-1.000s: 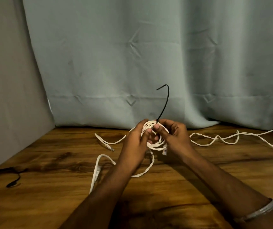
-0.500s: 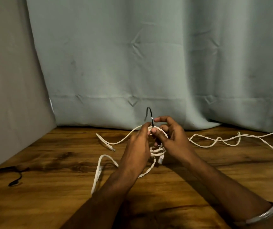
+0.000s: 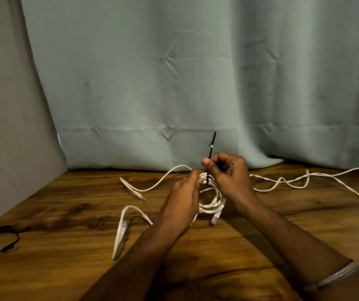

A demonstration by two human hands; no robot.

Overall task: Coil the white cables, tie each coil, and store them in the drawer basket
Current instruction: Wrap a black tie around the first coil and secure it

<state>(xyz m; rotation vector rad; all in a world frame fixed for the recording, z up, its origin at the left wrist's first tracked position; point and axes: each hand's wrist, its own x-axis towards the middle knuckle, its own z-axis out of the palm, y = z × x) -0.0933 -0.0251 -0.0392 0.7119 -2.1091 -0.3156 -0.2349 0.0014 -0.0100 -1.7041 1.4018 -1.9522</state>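
White coil [image 3: 214, 202] gripped by left hand [image 3: 184, 202] | right hand [image 3: 228, 174] pinches black tie [image 3: 211, 148], now drawn upright

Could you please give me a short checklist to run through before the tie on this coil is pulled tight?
1. Coil gathered: the left hand grips the white coil above the wooden table. Ok.
2. Tie in hand: the right hand pinches the black tie, whose tail sticks up. Ok.
3. Tie wraps every loop: fingers hide the crossing. Cannot tell.
4. Tie fastened: cannot tell.
5. Coil's connector end tucked in: it hangs loose below. Not ok.
6. Other cables done: a loose white cable still sprawls to the right. Not ok.
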